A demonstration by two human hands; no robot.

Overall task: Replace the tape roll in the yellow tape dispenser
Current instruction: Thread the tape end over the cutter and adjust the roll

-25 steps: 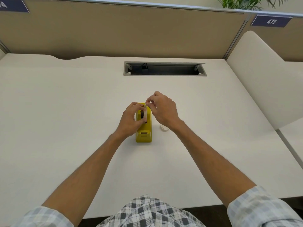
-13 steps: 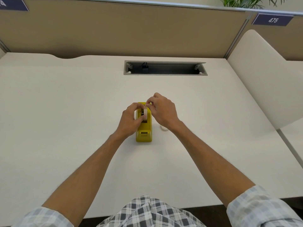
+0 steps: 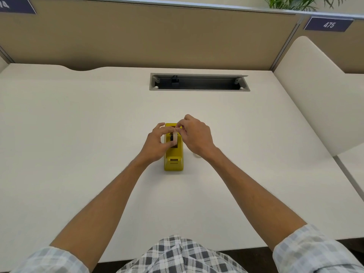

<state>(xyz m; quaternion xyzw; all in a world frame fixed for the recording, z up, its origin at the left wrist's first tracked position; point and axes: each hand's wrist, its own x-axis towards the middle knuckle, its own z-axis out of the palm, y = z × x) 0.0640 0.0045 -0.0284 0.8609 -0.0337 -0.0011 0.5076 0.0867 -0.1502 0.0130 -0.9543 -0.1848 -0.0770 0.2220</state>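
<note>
Both hands work over the yellow tape dispenser, which stands on the white desk directly in front of you, its cutter end toward you. Your left hand curls around the white tape roll from the left, thumb and fingertips gripping its rim. Your right hand pinches the roll's upper edge, or possibly the loose tape end; the view is too small to tell which. The roll stands on edge above the dispenser's dark well, apparently at or partly inside the cradle.

Step in hand, as judged: seating the roll in the dispenser, or freeing its tape end. A small pale object lies on the desk just right of the dispenser, mostly hidden by your right wrist; what it is cannot be told.

Next move calls for: keep the roll square to the well, confirm its core sits in the side slots, then draw the free end forward to the cutter. Avoid tilting the roll, which may jam it.
</note>
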